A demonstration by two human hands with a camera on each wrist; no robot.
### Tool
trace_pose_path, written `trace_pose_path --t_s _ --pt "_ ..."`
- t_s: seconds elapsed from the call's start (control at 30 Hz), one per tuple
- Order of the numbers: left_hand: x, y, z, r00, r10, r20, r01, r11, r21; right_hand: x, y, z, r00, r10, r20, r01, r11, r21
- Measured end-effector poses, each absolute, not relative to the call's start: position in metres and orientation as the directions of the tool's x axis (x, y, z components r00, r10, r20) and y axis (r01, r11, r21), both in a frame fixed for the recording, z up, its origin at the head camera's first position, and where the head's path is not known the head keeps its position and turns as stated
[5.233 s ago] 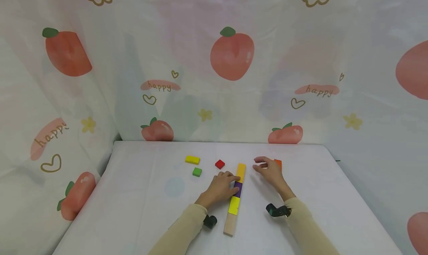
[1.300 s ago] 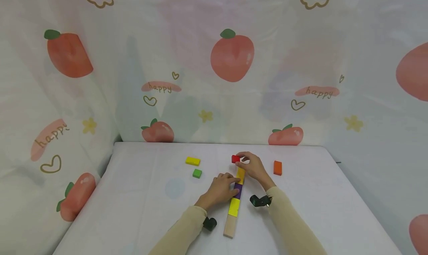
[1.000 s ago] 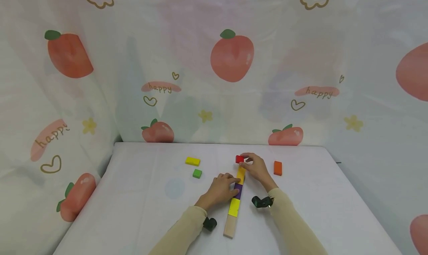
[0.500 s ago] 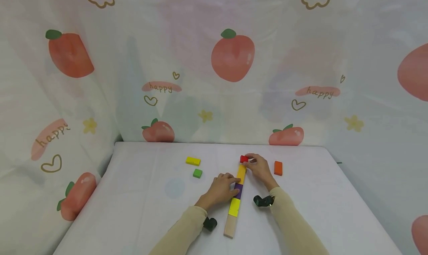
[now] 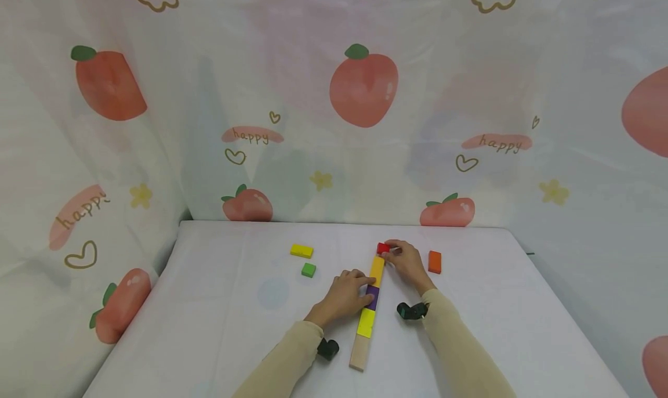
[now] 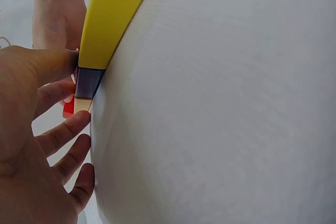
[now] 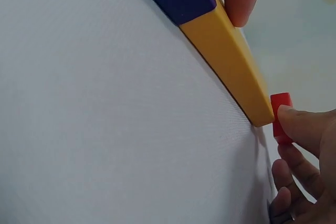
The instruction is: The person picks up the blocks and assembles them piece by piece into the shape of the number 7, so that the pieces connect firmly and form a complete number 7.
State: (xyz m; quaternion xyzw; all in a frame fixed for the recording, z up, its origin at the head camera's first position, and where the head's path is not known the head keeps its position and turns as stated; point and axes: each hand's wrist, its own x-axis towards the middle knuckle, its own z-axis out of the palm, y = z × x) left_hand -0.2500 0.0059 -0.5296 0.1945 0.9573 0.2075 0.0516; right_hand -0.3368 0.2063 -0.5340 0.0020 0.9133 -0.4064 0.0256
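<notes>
Beyond the purple block (image 5: pixel 373 292), an amber block (image 5: pixel 377 269) was found set end to end with it; on the near side of the purple block came a yellow block (image 5: pixel 366 324), then a plain wooden block (image 5: pixel 359 353), all four in one slightly slanting row on the white-covered table (image 5: pixel 522 328). Farther beyond the purple block, at the far end of the amber block, was the red block (image 5: pixel 382 248), pinched between the thumb and finger of the right hand (image 5: pixel 410 265); whether it touched the amber block could not be determined. Immediately left of the purple block was the left hand (image 5: pixel 341 293), its fingers spread and grasping nothing, the thumb against the purple block and the index fingertip on the amber block. Well left of the purple block, and farther off, lay a green block (image 5: pixel 308 270) with a second yellow block (image 5: pixel 301 251) just beyond it; right of the purple block, likewise farther off, lay an orange block (image 5: pixel 435 262)
</notes>
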Motion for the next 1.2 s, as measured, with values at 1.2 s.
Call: trace_pose_path --t_s 1.2 --pt "-0.2486 0.0062 -0.5285 -0.925 0.379 -0.017 0.337 0.841 0.423 -0.3427 0.2041 -0.5342 -0.991 -0.031 -0.132 0.075 0.685 -0.725"
